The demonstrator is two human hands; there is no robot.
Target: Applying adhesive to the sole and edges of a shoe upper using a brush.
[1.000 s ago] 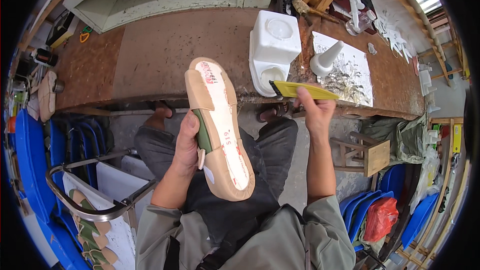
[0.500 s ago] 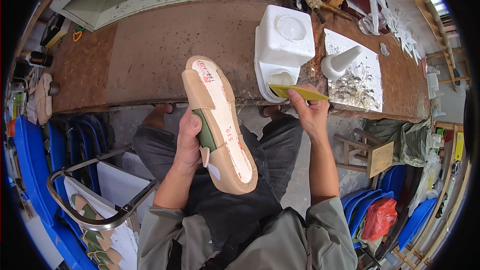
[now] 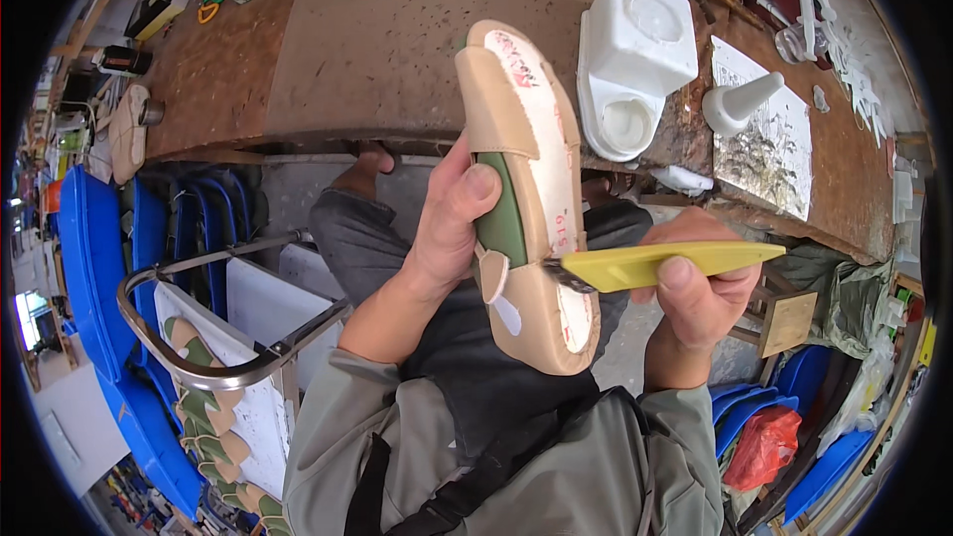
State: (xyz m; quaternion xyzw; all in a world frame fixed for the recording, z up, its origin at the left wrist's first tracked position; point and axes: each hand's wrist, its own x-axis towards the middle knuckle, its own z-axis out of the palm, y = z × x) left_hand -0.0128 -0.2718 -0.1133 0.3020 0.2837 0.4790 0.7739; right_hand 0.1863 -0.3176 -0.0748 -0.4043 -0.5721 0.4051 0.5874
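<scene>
My left hand (image 3: 449, 213) is wrapped round the side of a tan and green sandal upper (image 3: 503, 134), its thumb on the green part. The underside faces up and shows a white insole board (image 3: 556, 179) with red markings, edged by folded tan material. A small tan strap with a white tip hangs beside the heel. In my right hand (image 3: 700, 298) is a flat yellow-handled brush (image 3: 675, 260), pinched between thumb and fingers. Its dark bristles touch the tan edge near the heel end. Just beyond stands a white plastic dispenser (image 3: 645, 30) with a round, open cup at its front.
The brown workbench (image 3: 397, 50) runs across the far side. A white cone-topped container (image 3: 740, 104) stands on a stained paper sheet (image 3: 784, 154). A metal-framed rack (image 3: 223, 374) holding more sandal uppers is at left; blue trays (image 3: 94, 268) and a wooden stool (image 3: 789, 323) flank me.
The brush has moved from the dispenser's cup to the sandal's tan edge. The sandal has shifted up and right in view, while the whole scene has also shifted.
</scene>
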